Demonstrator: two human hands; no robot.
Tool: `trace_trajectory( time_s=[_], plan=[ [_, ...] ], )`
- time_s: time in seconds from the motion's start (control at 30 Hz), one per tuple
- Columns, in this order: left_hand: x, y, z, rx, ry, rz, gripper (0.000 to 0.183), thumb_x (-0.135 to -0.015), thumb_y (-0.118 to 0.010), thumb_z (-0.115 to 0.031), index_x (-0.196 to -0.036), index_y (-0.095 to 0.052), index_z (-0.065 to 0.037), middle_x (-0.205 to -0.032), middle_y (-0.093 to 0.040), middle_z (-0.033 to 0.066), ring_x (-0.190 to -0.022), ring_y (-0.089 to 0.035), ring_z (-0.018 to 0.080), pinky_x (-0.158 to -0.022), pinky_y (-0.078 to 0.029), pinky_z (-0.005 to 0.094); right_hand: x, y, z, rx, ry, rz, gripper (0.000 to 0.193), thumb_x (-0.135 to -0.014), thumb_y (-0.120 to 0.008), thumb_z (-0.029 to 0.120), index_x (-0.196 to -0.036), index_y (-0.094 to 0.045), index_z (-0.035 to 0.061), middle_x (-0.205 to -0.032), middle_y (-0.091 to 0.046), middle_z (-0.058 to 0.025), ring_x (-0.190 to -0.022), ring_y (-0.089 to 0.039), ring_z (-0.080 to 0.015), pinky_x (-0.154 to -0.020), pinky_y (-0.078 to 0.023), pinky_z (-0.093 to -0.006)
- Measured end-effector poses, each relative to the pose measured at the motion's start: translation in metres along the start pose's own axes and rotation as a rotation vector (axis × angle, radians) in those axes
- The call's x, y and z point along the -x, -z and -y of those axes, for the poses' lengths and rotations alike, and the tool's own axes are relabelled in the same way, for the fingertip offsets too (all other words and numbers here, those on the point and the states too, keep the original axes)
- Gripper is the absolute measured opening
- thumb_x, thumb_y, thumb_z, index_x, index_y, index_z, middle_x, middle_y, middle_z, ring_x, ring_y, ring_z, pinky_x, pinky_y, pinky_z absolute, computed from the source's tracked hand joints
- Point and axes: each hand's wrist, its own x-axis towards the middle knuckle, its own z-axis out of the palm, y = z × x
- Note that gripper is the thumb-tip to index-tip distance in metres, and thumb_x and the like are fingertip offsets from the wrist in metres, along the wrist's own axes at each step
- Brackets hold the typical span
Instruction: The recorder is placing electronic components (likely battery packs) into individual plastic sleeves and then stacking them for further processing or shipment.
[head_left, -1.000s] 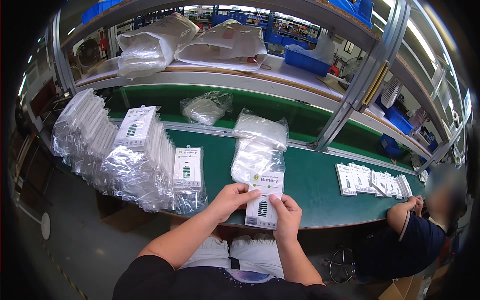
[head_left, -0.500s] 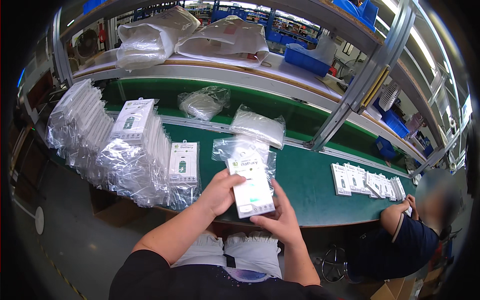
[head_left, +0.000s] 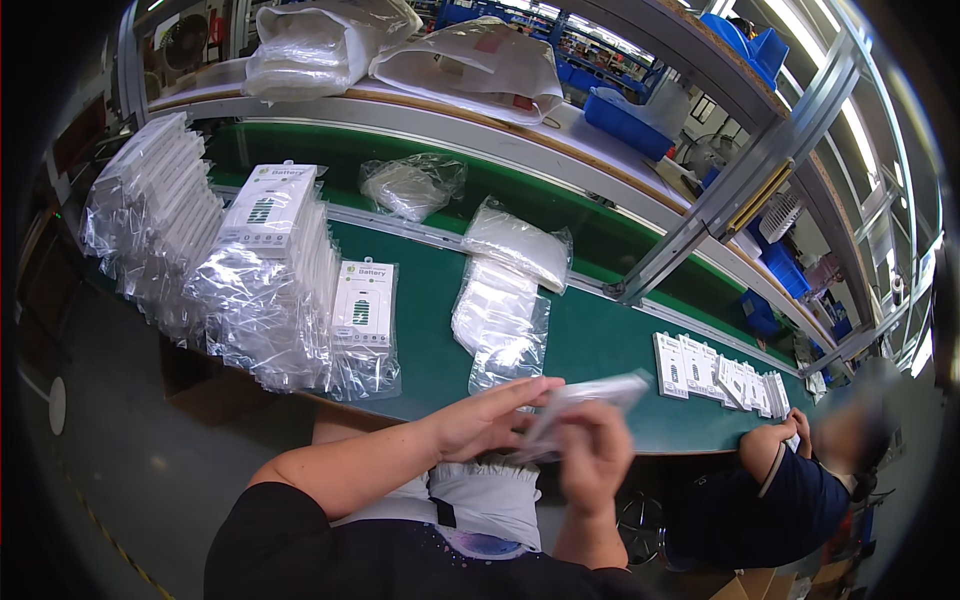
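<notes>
My right hand (head_left: 595,450) grips a flat white box (head_left: 600,395), tilted and smeared by motion, with a glossy look like clear plastic around it. My left hand (head_left: 485,415) is beside the box's near left end, fingers stretched toward it; whether it touches is hard to tell. Beyond my hands lie flat clear plastic bags (head_left: 495,305), overlapping on the green table (head_left: 600,345). Left of them, a bagged white box with a green battery picture (head_left: 364,308) lies face up, next to tall stacks of bagged boxes (head_left: 268,290).
Another stack of bagged boxes (head_left: 150,215) stands at the far left. A row of white boxes (head_left: 700,367) lies to the right, near a seated person (head_left: 770,500) in dark clothing. Behind the table are a metal post (head_left: 745,185), a shelf with large plastic sacks (head_left: 470,70) and a blue bin (head_left: 625,120).
The box has turned from face up to steeply tilted and moved right with my right hand. My left hand has let go of its left edge and stretched its fingers. The view has shifted slightly.
</notes>
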Motion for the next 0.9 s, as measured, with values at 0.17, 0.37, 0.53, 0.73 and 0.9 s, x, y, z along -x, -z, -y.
trace_trajectory(
  time_s=[0.17, 0.37, 0.53, 0.73, 0.9],
  plan=[
    [0.002, 0.014, 0.008, 0.199, 0.001, -0.064, 0.035, -0.091, -0.05, -0.019, -0.122, -0.045, -0.003, -0.105, -0.056, 0.0064, -0.091, -0.057, 0.013, -0.077, -0.048, 0.0272, 0.001, -0.024, 0.001, -0.184, -0.089, 0.34, 0.04, -0.076, -0.062, -0.003, -0.115, -0.05, -0.002, -0.082, -0.06, -0.0077, -0.074, -0.057, -0.0143, -0.069, -0.045, -0.0259],
    [0.023, 0.026, -0.017, 0.097, -0.044, -0.311, 0.054, -0.066, -0.045, 0.011, -0.119, -0.046, 0.007, -0.104, -0.058, 0.0159, -0.094, -0.061, 0.0226, -0.083, -0.05, 0.0327, -0.022, -0.008, -0.041, 0.339, 0.121, -0.239, 0.026, -0.084, -0.054, 0.001, -0.109, -0.054, -0.004, -0.091, -0.06, -0.0131, -0.08, -0.056, -0.022, -0.075, -0.045, -0.0317],
    [0.043, 0.047, -0.036, 0.042, -0.059, -0.314, 0.045, -0.068, -0.048, 0.009, -0.113, -0.05, 0.008, -0.101, -0.059, 0.0147, -0.092, -0.061, 0.0204, -0.081, -0.051, 0.0301, -0.024, 0.004, -0.045, 0.151, -0.326, 0.247, 0.015, -0.09, -0.049, 0.008, -0.082, -0.055, -0.0036, -0.071, -0.056, -0.0074, -0.064, -0.052, -0.0191, -0.063, -0.044, -0.0296],
    [0.06, 0.042, -0.051, -0.172, -0.176, -0.444, 0.04, -0.07, -0.051, 0.006, -0.11, -0.054, 0.007, -0.097, -0.061, 0.0127, -0.087, -0.06, 0.0175, -0.08, -0.048, 0.0263, -0.031, -0.006, -0.074, -0.322, -0.436, 0.0, 0.011, -0.088, -0.052, 0.007, -0.079, -0.051, 0.0003, -0.071, -0.056, -0.006, -0.06, -0.054, -0.0119, -0.057, -0.044, -0.025],
    [0.068, 0.051, -0.052, -1.287, -0.773, -0.777, 0.035, -0.076, -0.054, -0.006, -0.11, -0.056, 0.002, -0.117, -0.051, 0.0166, -0.111, -0.05, 0.0302, -0.096, -0.038, 0.0375, -0.058, 0.04, -0.125, 0.458, -0.182, -0.317, 0.039, -0.084, -0.063, 0.023, -0.112, -0.05, -0.0017, -0.105, -0.055, -0.0182, -0.092, -0.056, -0.0257, -0.077, -0.046, -0.0345]
  ],
)
